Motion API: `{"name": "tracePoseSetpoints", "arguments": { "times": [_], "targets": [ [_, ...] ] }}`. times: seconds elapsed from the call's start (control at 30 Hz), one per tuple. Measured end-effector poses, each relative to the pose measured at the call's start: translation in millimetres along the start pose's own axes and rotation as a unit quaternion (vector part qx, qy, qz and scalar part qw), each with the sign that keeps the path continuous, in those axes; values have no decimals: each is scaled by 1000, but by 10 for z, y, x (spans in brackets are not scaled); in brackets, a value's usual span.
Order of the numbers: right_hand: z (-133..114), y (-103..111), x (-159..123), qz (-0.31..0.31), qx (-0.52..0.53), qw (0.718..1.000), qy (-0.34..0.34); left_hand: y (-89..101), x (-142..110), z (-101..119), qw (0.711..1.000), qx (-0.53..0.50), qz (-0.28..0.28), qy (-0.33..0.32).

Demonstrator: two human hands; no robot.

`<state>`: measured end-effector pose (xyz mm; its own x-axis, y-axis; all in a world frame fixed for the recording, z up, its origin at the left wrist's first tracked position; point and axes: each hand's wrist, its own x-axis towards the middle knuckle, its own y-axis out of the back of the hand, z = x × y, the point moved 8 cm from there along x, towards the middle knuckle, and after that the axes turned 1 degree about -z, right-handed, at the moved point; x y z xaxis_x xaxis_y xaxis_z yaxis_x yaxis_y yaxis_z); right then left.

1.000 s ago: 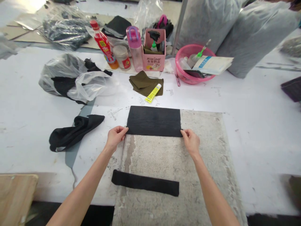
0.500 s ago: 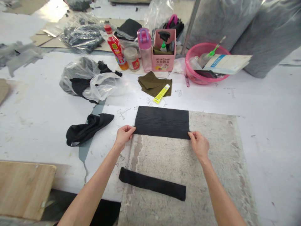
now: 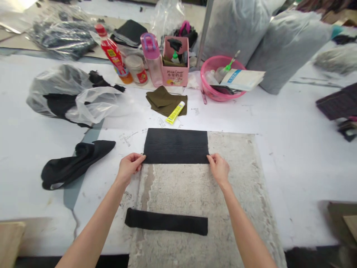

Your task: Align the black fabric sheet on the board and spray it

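A stack of black fabric strips (image 3: 176, 146) lies at the far edge of a worn grey board (image 3: 189, 193), its strip edges showing as fine parallel lines. My left hand (image 3: 130, 166) pinches the near left corner of the front strip between thumb and finger. At the near right corner, my right hand (image 3: 219, 166) pinches the same strip. The strip stretches straight between both hands and lies against the others. Closer to me, a separate folded black fabric strip (image 3: 167, 222) rests on the board.
Left of the board is a crumpled black cloth (image 3: 75, 163). Beyond the strips, a yellow tube (image 3: 175, 112) lies on olive fabric pieces (image 3: 158, 99). Farther back stand a red bottle (image 3: 113, 54), a jar (image 3: 136, 70), a pink box (image 3: 175, 74) and a pink basin (image 3: 223, 95).
The camera view has turned to the right, so everything sits farther left in the picture. Both hands keep their pinch on the strip's corners, and the strip's near edge looks straighter.
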<state>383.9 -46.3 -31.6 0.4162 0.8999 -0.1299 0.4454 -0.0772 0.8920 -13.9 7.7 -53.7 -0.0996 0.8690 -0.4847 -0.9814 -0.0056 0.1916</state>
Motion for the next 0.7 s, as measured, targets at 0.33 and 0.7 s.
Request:
{"name": "tracePoseSetpoints", "arguments": {
  "times": [0.33, 0.7],
  "targets": [
    [6, -4, -4, 0, -16, 1000, -9, -5, -7, 4, 1000, -2, 14, 1],
    [-24, 26, -35, 31, 4, 999, -17, 11, 11, 68, 997, -25, 57, -54]
  ]
}}
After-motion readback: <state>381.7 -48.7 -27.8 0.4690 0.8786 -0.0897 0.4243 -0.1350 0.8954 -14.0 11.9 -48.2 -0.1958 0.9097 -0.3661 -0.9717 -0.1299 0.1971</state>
